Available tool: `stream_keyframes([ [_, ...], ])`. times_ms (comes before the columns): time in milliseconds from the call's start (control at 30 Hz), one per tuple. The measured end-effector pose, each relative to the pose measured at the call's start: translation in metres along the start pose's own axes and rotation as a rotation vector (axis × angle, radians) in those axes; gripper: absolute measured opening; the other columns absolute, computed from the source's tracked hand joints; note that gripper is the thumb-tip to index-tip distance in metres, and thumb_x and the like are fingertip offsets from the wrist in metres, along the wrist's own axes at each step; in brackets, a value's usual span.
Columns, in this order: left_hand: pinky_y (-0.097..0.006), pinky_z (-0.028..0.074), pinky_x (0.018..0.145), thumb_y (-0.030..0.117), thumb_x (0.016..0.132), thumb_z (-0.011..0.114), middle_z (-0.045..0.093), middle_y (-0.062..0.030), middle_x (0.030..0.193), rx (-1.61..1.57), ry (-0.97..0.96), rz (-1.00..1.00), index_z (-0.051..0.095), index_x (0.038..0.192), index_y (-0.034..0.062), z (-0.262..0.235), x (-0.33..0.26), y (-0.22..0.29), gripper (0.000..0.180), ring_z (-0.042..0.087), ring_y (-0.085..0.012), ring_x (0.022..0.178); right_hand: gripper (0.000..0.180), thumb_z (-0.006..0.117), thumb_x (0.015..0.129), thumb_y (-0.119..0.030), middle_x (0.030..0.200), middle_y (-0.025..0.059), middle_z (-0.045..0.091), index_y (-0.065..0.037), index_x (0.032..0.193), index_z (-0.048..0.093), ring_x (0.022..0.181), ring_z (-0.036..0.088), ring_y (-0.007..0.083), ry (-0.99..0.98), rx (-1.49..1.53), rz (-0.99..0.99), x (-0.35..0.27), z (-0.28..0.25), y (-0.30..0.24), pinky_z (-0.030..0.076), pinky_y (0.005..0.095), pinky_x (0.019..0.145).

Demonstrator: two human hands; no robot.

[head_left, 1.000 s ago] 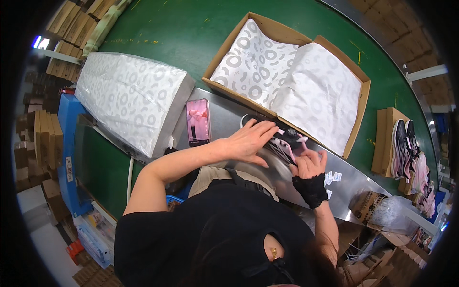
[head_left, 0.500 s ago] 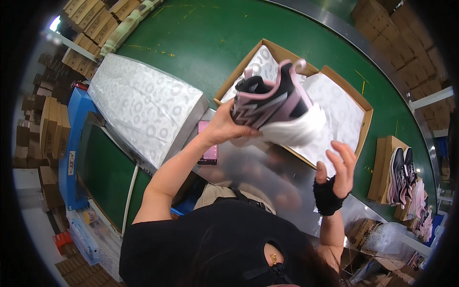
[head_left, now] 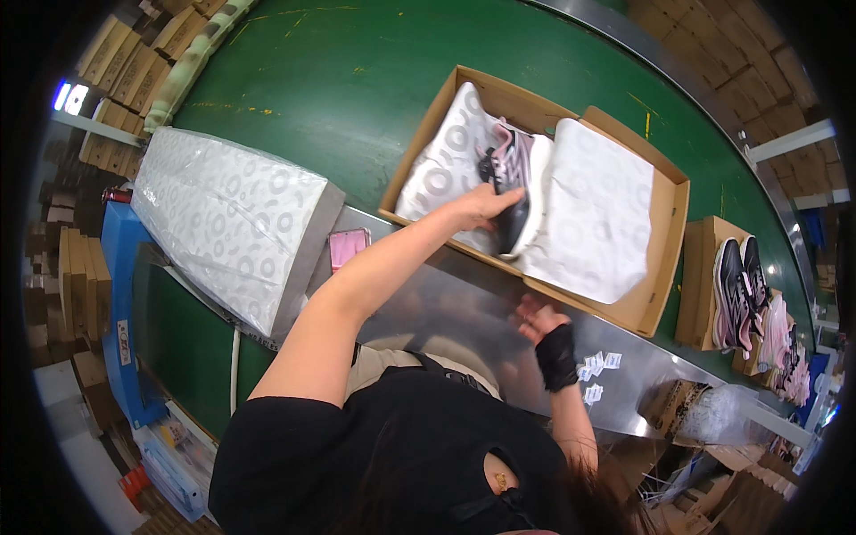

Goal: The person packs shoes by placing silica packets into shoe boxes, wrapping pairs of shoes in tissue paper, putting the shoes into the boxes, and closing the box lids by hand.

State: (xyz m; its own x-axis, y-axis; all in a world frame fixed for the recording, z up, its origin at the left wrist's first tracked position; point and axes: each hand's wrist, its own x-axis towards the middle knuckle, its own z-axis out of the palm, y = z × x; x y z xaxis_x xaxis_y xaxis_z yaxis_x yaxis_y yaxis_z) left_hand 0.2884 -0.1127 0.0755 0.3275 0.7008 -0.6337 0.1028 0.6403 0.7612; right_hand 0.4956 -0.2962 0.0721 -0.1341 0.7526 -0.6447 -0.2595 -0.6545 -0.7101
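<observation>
green surface (head_left: 357, 98) spreads beyond the left fingers (head_left: 505, 200), with a steel strip (head_left: 437, 287) beneath the right fingers (head_left: 535, 316). an open cardboard box (head_left: 672, 241) lies around the left fingers, its patterned white paper (head_left: 597, 205) on both sides of them. inside it, a dark-and-pink sneaker (head_left: 535, 169) is held by the left fingers, white sole to their right. the right fingers are blurred; i cannot tell how wide. a pink-screened phone (head_left: 348, 248) lies left of the left fingers, small white packets (head_left: 594, 364) near the right.
</observation>
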Motion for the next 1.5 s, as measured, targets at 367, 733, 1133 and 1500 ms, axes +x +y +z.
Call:
stream_keyframes([
  [367, -0.034, 0.039, 0.08, 0.052, 0.088, 0.028, 0.057, -0.0113, 0.098, -0.253, 0.512, 0.472, 0.047, 0.113, -0.0013, -0.026, -0.082, 0.008, 0.062, 0.052, -0.0222, 0.095, 0.054, 0.053, 0.069, -0.001, 0.122, 0.0181, 0.039, -0.011, 0.121, 0.042, 0.112, 0.038, 0.0302, 0.848, -1.494, -0.948, 0.033, 0.002, -0.05, 0.032, 0.043, 0.088],
  [733, -0.04, 0.039, 0.08, 0.042, 0.086, 0.038, 0.054, -0.0298, 0.094, 0.453, 0.402, 0.513, 0.052, 0.1, -0.0095, -0.009, -0.064, -0.037, 0.055, 0.05, -0.0393, 0.092, 0.064, 0.045, 0.067, 0.006, 0.13, 0.0171, 0.031, -0.022, 0.124, 0.041, 0.119, 0.029, 0.0335, 0.75, -1.639, -0.995, 0.028, 0.012, -0.038, 0.031, 0.0452, 0.086],
  [1133, -0.056, 0.029, 0.086, 0.063, 0.064, 0.052, 0.039, -0.0155, 0.124, -0.286, -0.12, -0.005, 0.035, 0.127, 0.0121, -0.026, -0.083, 0.029, 0.083, 0.036, -0.0331, 0.114, 0.069, 0.055, 0.057, 0.004, 0.127, 0.0128, 0.037, -0.019, 0.121, 0.044, 0.118, 0.033, 0.0298, 0.628, -1.724, -0.961, -0.015, 0.038, -0.136, 0.029, 0.0426, 0.09],
  [1500, -0.038, 0.045, 0.077, 0.048, 0.077, 0.046, 0.052, -0.0088, 0.109, -0.599, 0.143, 0.409, 0.046, 0.115, 0.0092, -0.06, -0.212, 0.017, 0.055, 0.052, -0.022, 0.096, 0.058, 0.053, 0.068, 0.002, 0.124, 0.02, 0.036, -0.003, 0.124, 0.036, 0.114, 0.037, 0.0346, 0.679, -1.1, -1.41, -0.057, 0.066, -0.141, 0.032, 0.0379, 0.095],
])
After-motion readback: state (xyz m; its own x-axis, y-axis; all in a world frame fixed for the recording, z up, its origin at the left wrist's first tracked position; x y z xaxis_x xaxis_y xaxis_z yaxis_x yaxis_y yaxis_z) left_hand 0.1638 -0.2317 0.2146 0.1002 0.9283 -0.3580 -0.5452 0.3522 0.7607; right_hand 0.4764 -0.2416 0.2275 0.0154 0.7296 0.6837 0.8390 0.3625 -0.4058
